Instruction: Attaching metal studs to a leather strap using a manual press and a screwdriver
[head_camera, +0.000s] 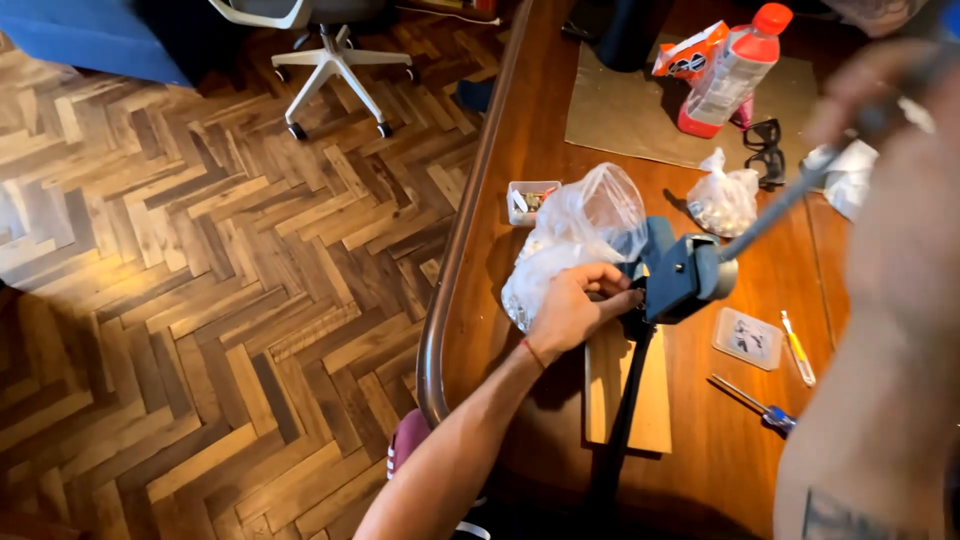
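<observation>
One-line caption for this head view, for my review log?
Left hand at the head of a blue hand press on a wooden table, right hand gripping its lever, plastic bag beside.

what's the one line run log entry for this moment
left hand: fingers at blue press | right hand: grips lever | clear bag behind | wooden table

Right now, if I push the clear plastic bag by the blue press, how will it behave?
The clear plastic bag looks thin and crumpled, so it would probably deform rather than slide as one piece. It seems filled with small metallic pieces, so it is likely heavy for its size and slumps. The left hand rests against it beside the blue press.
</observation>
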